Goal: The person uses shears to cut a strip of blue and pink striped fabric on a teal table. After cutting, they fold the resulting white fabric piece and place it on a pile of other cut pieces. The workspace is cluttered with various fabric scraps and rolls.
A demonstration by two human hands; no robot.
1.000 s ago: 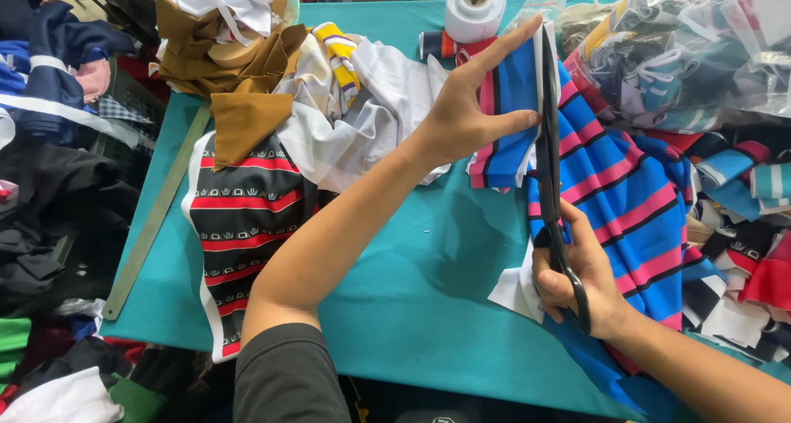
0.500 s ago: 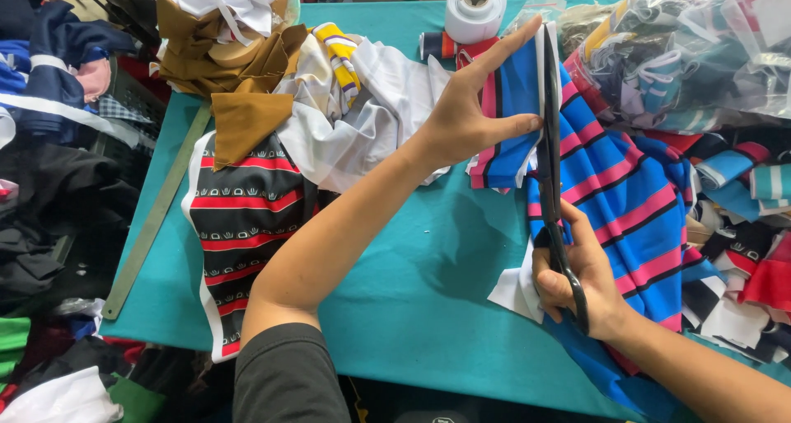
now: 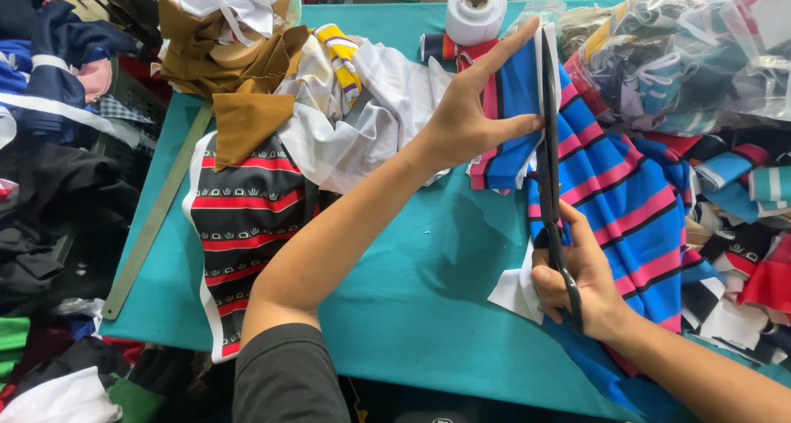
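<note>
At the near edge of a teal desk (image 3: 412,308), the right hand (image 3: 581,279) is closed through the handles of long black scissors (image 3: 550,168), whose blades run almost straight away from the person, tips close to the far edge of a blue, pink and black striped fabric (image 3: 626,200). The fabric lies under and just right of the blades, its cut line following the same near-to-far axis; a white underside shows beside the right hand. Farther out, the left hand (image 3: 470,122) is spread open, fingers extended, pressing and pinching the strip of striped cloth on the left side of the blades, so that it is the hand nearer the scissor tips. To the left lie a black, red and white patterned fabric (image 3: 239,225), a metal ruler (image 3: 156,225) along the desk's edge, white cloth (image 3: 362,126) and brown cloth pieces (image 3: 239,52). At the far side stands a white tape roll (image 3: 476,11). Clear plastic bags (image 3: 700,52) bulging with coloured collar strips, in teal, red, yellow and white, are piled at the far right; no labels are legible.
</note>
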